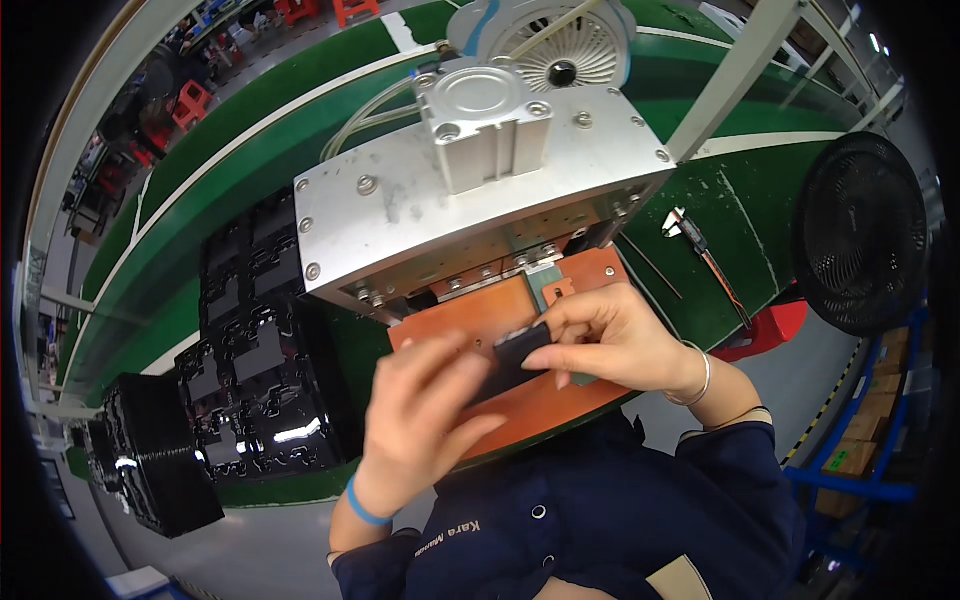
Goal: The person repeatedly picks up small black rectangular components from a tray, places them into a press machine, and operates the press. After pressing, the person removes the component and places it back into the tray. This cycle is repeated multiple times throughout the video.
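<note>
My right hand (610, 340) is closed, pinching a small dark, flat piece (522, 347) between thumb and fingers. The piece has a pale, shiny strip along its upper edge and is tilted over an orange-brown fixture plate (470, 318). Just left of it hovers my left hand (420, 405), smeared by motion, thumb and fingers apart and nothing visible in them. Behind both hands stands a silver press (390, 215) with a square metal cylinder (490, 125) on top. A smaller orange block (560, 290) sits on the plate beyond my right fingers.
Glossy black trays (255, 380) are stacked at the left. Digital calipers (705, 260) lie on the green bench (740, 190) at the right. A black fan (860, 232) stands farther right, and a white-and-blue fan (565, 55) is behind the press. A red stool (765, 332) shows below.
</note>
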Available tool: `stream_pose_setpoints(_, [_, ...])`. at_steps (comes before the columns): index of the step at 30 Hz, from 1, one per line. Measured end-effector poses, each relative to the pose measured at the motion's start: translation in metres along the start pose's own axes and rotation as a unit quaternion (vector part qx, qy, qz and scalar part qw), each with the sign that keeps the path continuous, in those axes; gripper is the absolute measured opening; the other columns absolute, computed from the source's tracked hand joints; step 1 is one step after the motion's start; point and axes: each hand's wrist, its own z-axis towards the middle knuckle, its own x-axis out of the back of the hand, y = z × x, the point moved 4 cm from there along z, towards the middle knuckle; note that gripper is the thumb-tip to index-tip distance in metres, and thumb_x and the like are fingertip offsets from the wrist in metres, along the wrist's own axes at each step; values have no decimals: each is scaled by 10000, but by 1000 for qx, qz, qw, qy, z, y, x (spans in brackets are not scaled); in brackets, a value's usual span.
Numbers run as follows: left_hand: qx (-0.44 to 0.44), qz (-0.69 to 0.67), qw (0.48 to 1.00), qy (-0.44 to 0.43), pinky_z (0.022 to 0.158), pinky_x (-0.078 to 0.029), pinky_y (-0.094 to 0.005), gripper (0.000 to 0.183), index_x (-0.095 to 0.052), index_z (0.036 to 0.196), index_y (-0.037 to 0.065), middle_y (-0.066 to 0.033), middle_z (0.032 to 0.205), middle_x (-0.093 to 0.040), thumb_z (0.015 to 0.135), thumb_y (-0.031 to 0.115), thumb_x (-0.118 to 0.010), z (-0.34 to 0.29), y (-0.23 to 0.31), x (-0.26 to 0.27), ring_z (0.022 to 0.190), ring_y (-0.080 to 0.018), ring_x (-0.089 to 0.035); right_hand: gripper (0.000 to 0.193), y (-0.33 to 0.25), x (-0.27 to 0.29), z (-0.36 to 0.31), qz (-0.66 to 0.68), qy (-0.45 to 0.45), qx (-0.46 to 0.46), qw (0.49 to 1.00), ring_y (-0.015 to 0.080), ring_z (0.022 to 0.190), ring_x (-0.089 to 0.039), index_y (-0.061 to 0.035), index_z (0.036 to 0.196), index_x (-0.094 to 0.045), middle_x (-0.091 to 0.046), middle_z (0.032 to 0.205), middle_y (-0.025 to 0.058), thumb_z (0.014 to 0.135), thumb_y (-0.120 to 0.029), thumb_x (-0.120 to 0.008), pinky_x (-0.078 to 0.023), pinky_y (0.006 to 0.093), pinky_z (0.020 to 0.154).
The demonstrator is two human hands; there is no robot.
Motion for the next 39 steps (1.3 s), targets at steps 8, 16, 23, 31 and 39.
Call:
stream_pose_setpoints(8, [327, -596, 671, -297, 792, -535, -278, 562, -460, 1381, -92, -165, 1097, -679, 862, -32, -669, -20, -20, -15, 946, -178, -656, 239, -28, -36, -12, -194, -153, 345, 905, 254, 861, -661, -98, 1054, -676, -660, 1046, 64, 816, -107, -701, -530, 361, 729])
stream_pose_setpoints(16, [363, -534, 763, -36, 638, -566, -258, 239, -582, 960, -19, -109, 853, -693, 788, -71, -739, -18, -30, -1, 721, -143, -679, 186, 14, 81, -41, -375, 374, 195, 826, 281, 949, -654, -30, 962, -699, -691, 987, 116, 779, -58, -717, -543, 357, 838])
stream_pose_setpoints(23, [380, -466, 797, 42, 711, -492, -217, 165, -525, 894, 46, -41, 861, -679, 873, -32, -669, -3, -40, -7, 776, -65, -629, 394, 128, 182, -120, -492, 481, -92, 720, 348, 1008, -598, -1, 1140, -629, -611, 1058, 177, 755, -48, -699, -478, 421, 906])
stream_pose_setpoints(31, [359, -510, 781, 30, 731, -500, -207, 129, -541, 894, 45, -57, 903, -706, 888, -35, -643, -6, -49, -9, 803, -59, -646, 223, 142, 209, -116, -455, 477, -170, 733, 260, 769, -635, -14, 860, -647, -626, 839, 103, 662, -106, -689, -510, 369, 715])
stream_pose_setpoints(39, [357, -525, 772, 32, 752, -510, -212, 103, -583, 973, 26, -76, 937, -723, 903, -19, -644, -10, -51, -10, 839, -74, -661, 243, 148, 223, -119, -435, 471, -175, 747, 225, 716, -614, -12, 838, -638, -618, 782, 97, 641, -135, -708, -498, 345, 683])
